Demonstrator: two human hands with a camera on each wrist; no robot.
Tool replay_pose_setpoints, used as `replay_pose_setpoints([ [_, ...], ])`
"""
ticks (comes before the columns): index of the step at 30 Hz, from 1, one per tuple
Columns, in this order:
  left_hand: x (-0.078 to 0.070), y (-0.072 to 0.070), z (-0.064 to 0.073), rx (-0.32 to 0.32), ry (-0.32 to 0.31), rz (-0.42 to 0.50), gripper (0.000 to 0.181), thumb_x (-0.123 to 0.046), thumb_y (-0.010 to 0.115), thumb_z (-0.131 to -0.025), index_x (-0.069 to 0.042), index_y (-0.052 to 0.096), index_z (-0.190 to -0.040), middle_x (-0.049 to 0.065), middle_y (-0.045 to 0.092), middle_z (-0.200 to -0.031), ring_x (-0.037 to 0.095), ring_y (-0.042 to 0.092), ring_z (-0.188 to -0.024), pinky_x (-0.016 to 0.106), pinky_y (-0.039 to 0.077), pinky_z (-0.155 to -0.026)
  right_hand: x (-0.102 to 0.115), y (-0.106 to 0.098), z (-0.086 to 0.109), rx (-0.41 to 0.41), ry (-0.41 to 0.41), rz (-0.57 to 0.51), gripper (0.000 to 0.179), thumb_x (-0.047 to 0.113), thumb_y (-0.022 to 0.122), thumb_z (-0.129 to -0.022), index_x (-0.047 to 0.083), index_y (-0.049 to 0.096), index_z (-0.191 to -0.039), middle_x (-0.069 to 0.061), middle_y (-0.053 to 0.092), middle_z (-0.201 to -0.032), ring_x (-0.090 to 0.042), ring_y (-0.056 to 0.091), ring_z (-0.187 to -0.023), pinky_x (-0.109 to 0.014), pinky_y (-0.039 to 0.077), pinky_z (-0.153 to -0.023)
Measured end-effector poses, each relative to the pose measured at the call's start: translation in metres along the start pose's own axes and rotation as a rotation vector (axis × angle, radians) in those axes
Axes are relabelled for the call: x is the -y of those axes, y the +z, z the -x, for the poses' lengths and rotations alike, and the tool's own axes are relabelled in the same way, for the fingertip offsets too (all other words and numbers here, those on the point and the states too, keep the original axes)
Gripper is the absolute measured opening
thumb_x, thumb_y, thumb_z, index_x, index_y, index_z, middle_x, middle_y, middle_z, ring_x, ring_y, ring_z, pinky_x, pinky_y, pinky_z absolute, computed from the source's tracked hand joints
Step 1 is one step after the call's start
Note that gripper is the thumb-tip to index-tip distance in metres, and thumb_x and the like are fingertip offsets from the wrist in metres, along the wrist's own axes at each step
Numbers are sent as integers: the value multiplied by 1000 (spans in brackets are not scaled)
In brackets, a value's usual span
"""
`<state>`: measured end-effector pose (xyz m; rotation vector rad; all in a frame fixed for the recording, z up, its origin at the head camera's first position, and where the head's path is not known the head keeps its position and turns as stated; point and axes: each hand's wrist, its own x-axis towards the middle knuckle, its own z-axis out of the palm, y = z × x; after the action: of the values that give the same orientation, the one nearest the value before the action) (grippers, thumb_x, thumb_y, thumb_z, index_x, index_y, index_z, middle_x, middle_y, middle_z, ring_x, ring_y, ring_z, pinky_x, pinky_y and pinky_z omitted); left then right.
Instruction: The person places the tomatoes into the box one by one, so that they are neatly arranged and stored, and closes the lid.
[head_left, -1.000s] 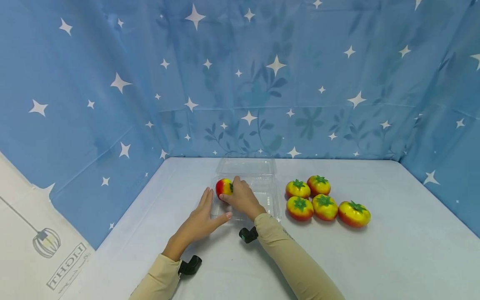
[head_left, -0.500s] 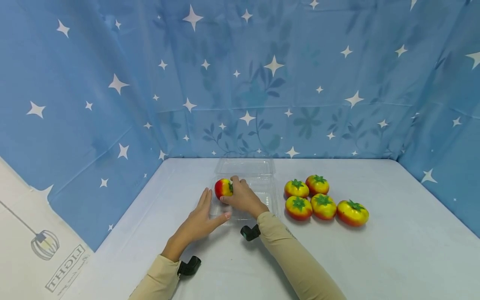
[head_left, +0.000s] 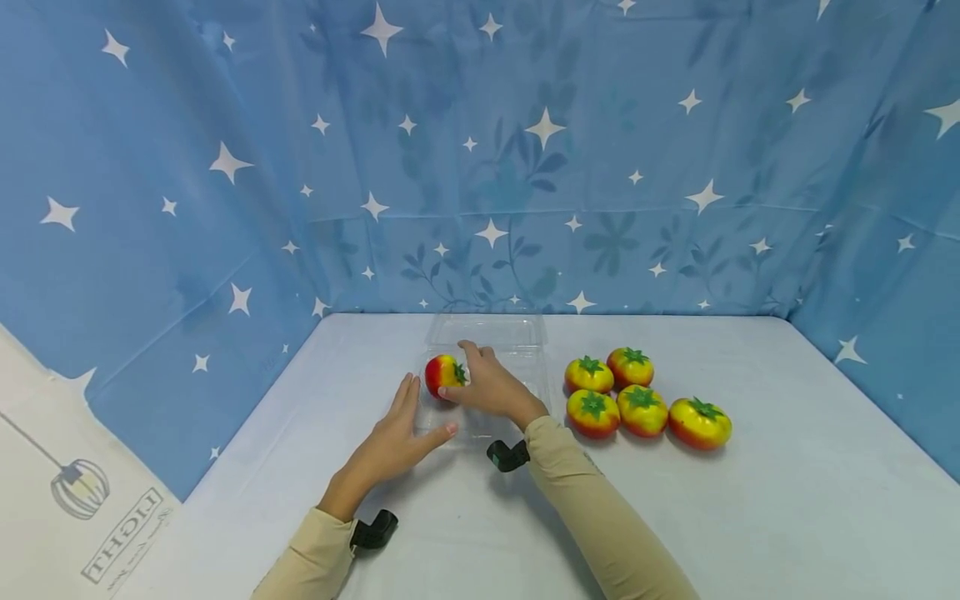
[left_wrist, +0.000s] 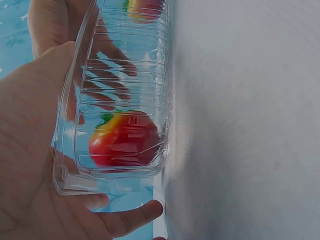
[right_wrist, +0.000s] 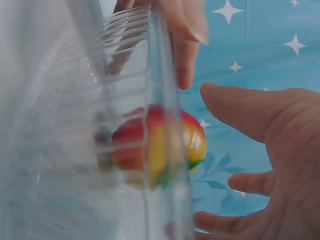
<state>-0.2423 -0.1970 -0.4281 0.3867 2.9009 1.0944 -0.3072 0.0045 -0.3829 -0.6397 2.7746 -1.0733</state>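
A red-and-yellow tomato-like fruit (head_left: 441,377) with a green leafy top sits at the left side of a clear plastic clamshell box (head_left: 480,427). My right hand (head_left: 495,388) hovers over the box, fingers spread; in the right wrist view a gap shows between its thumb (right_wrist: 240,107) and the fruit (right_wrist: 196,140). Beside the box's left wall is my left hand (head_left: 393,437), with fingers extended and thumb apart. In the left wrist view that palm (left_wrist: 30,115) lies along the clear box wall (left_wrist: 75,95), the fruit (left_wrist: 125,142) visible through it.
The box's lid (head_left: 486,331) lies folded back toward the blue star-patterned curtain (head_left: 480,167). Right of the box, several similar fruits (head_left: 642,410) sit grouped on the white table (head_left: 750,517).
My right hand has let go of the fruit, its fingers spreading and drawing slightly right. The fruit stays in the box. My left hand keeps its place; the head view shifts slightly.
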Motion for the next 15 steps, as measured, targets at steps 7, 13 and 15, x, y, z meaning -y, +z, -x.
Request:
replay_pose_setpoints([
  [7, 0, 0, 0, -4, -3, -4, 115, -63, 68, -99, 4, 6, -168, 21, -2, -178, 46, 14, -160, 66, 22, -124, -4, -12, 10, 4, -47, -1, 90, 37, 77, -99, 7, 29, -169, -27, 33, -167, -46, 46, -146, -69, 41, -113],
  [13, -2, 0, 1, 4, -8, -1, 116, -65, 68, -98, 4, 6, -169, 20, -3, -178, 46, 14, -160, 67, 22, -123, -12, -25, 25, -7, -91, 33, 93, 42, 75, -100, 12, 24, -172, -24, 28, -172, -46, 37, -153, -69, 38, -114],
  [15, -1, 0, 0, 6, -9, -3, 116, -65, 67, -98, 4, 6, -169, 19, -4, -178, 46, 14, -160, 67, 22, -123, -16, -30, 30, -20, -99, 38, 94, 44, 75, -100, 13, 23, -172, -23, 26, -172, -46, 36, -153, -69, 38, -115],
])
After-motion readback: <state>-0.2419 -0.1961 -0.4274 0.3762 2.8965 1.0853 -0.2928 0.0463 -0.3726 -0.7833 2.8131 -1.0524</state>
